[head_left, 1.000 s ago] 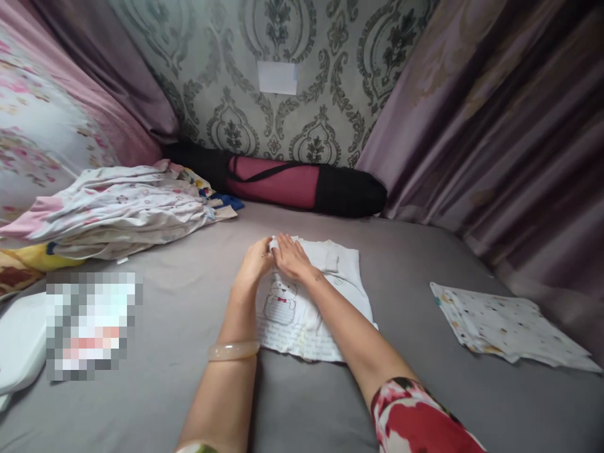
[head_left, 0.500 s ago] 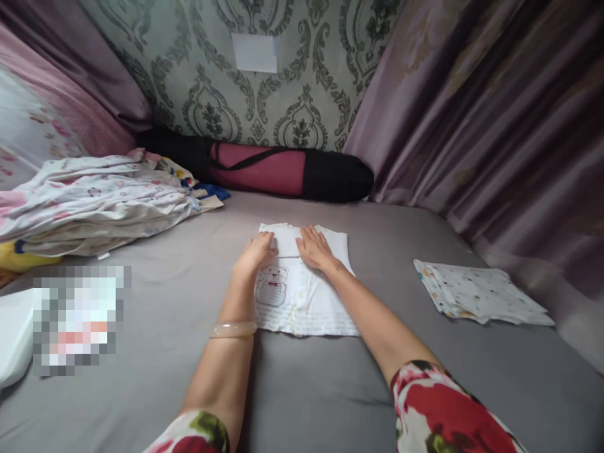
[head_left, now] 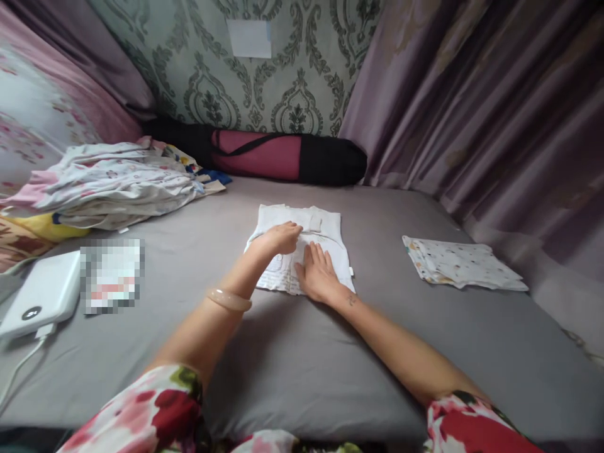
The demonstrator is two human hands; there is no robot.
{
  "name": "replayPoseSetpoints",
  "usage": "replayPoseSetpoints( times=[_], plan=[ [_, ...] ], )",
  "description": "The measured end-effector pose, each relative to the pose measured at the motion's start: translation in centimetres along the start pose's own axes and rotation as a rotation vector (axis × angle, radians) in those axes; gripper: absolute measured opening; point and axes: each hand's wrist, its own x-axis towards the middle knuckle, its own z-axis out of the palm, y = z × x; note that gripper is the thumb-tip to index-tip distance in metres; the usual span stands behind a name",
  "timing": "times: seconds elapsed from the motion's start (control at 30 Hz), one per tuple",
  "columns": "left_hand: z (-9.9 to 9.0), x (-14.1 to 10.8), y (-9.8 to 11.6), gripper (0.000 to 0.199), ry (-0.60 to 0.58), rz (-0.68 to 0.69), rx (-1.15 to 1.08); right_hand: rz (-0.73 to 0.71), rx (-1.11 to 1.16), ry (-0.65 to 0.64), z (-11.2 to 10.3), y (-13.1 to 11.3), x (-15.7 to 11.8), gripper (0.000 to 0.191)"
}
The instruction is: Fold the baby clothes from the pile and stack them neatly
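Note:
A white garment (head_left: pixel 330 221) with printed text near its lower edge lies on the grey bed sheet, in the middle of the view. My left hand (head_left: pixel 284 238) is over its centre, fingers pressed together and pointing right; whether they pinch any cloth is too small to tell. Just right of it and a little lower, my right hand (head_left: pixel 319 272) rests flat on the garment with its fingers stretched out. A fold line runs across the cloth above both hands.
A folded dotted cloth (head_left: pixel 465 263) lies at the right. Rumpled clothes (head_left: pixel 123 182) are piled at the left, above a white power bank (head_left: pixel 47 292) with a cable and a blurred packet (head_left: pixel 113 277). A black and maroon bag (head_left: pixel 264 155) lies along the wall.
My left hand has moved right, over the garment's middle, and its fingers have closed. My right hand has slid down towards the lower part. The view has shifted, showing more power bank.

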Motion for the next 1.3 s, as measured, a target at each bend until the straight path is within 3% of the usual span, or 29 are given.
replayPoseSetpoints(
  times=[0.17,0.3,0.4,0.53,0.67,0.9,1.17,1.3],
  plan=[
    [2.6,-3.0,1.0,0.049,0.039,0.088,-0.029,-0.083,0.073,-0.033,0.5,-2.3,-4.8,0.068],
    [3.8,-5.6,0.9,0.047,0.038,0.121,-0.094,-0.254,0.137,-0.114,-0.9,-2.1,-7.7,0.066],
    [4.2,-6.3,0.4,0.048,0.092,0.122,-0.121,-0.331,0.191,-0.072,-2.4,-0.1,-6.1,0.043],
    [5.2,-5.7,0.0,0.061,0.163,0.026,-0.070,-0.235,0.101,0.166,-2.9,3.9,-0.4,0.047],
    [6.4,-5.7,-0.1,0.074,0.136,0.052,0.010,-0.246,-0.018,0.082,-1.3,6.3,2.0,0.057],
    [7.1,-8.5,-1.8,0.071,0.153,0.092,0.084,-0.395,-0.061,-0.055,-1.1,4.8,-3.2,0.056],
    [8.0,-11.5,-4.1,0.071,0.208,-0.115,0.135,-0.531,0.015,-0.141,-1.5,4.1,-8.3,0.052],
    [8.2,-13.5,-6.3,0.074,0.195,-0.104,0.117,-0.540,0.102,-0.186,-2.1,4.8,-10.5,0.053]
  ],
)
